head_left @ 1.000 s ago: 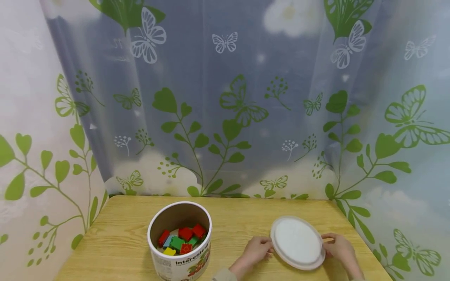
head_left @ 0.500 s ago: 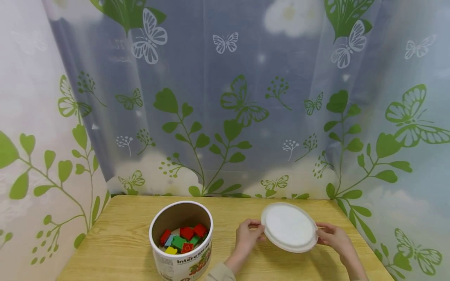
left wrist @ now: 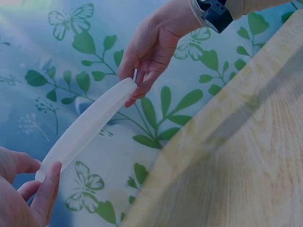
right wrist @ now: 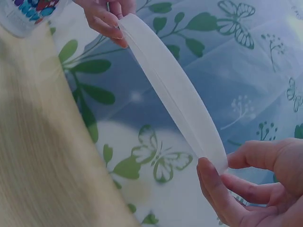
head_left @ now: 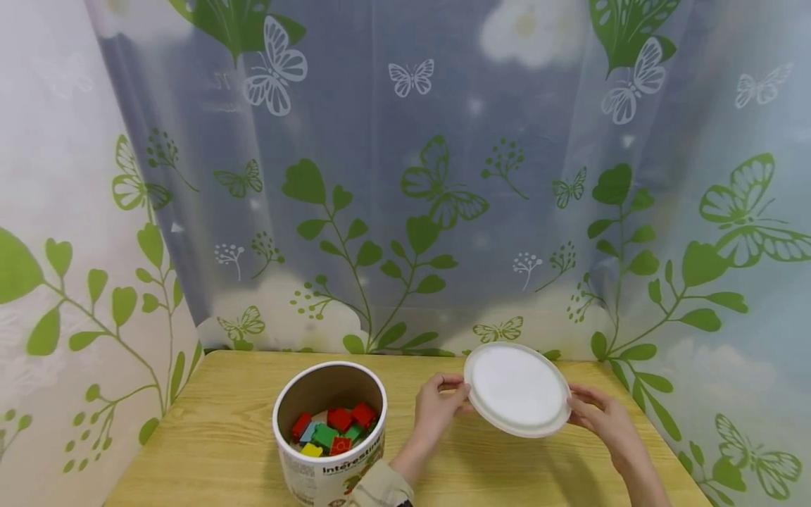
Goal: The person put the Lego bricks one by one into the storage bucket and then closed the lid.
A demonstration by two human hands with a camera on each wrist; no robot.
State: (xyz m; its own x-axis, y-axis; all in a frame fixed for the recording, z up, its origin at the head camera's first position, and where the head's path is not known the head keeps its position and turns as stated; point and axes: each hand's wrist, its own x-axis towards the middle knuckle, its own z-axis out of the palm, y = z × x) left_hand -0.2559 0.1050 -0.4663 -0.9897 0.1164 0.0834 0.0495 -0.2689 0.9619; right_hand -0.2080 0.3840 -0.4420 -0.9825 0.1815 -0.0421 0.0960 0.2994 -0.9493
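Observation:
A round white lid (head_left: pixel 518 389) is held tilted above the right part of the table. My left hand (head_left: pixel 437 410) pinches its left edge between thumb and fingers. At the opposite edge my right hand (head_left: pixel 604 422) grips it the same way. In the left wrist view the lid (left wrist: pixel 87 125) appears nearly edge-on, and both hands are on its rim. The right wrist view also shows the lid (right wrist: pixel 175 90) clear of the wooden surface. To the left of the hands stands an uncovered white tub (head_left: pixel 298 479), with red, green, yellow and blue toy bricks (head_left: pixel 326 436) inside.
The wooden table (head_left: pixel 209 422) carries the tub on its left half. A curtain (head_left: pixel 374 211) printed with butterflies and leaves hangs behind the table and along both sides. Part of the tub (right wrist: pixel 28 16) shows at the corner of the right wrist view.
Both hands have raised the lid from near the tabletop, moving it up, away and slightly left in the head view. The tub and its bricks stay in place.

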